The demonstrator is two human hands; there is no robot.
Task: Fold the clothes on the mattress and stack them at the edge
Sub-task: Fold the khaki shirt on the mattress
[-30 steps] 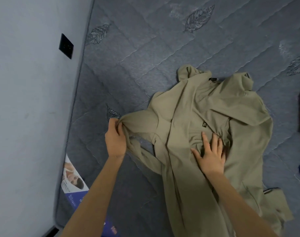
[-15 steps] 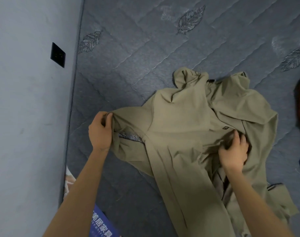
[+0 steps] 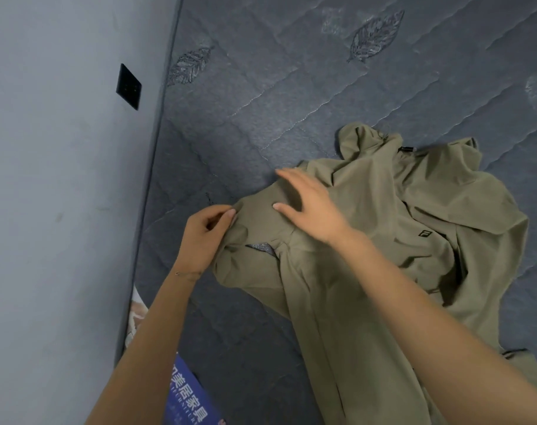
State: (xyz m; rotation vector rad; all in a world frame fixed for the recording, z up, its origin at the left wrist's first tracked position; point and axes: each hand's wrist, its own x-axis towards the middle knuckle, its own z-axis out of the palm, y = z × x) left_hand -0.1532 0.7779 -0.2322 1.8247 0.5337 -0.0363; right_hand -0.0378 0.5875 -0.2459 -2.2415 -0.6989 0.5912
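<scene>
Half a second ago our right hand was bunched in the cloth by the small black logo. Now it has let go and crossed toward the wall, with its fingers straight and spread over the sleeve. We cannot tell whether the palm presses the cloth or only hovers above it. Our left hand keeps its pinch on the sleeve end, the part of the khaki jacket nearest the wall. The jacket still lies rumpled on the grey mattress, its body bunched on the side away from the wall. We judge that both hands are now working on one sleeve, to flatten it before it is folded in. The fold itself is not yet started, and nothing is stacked.
</scene>
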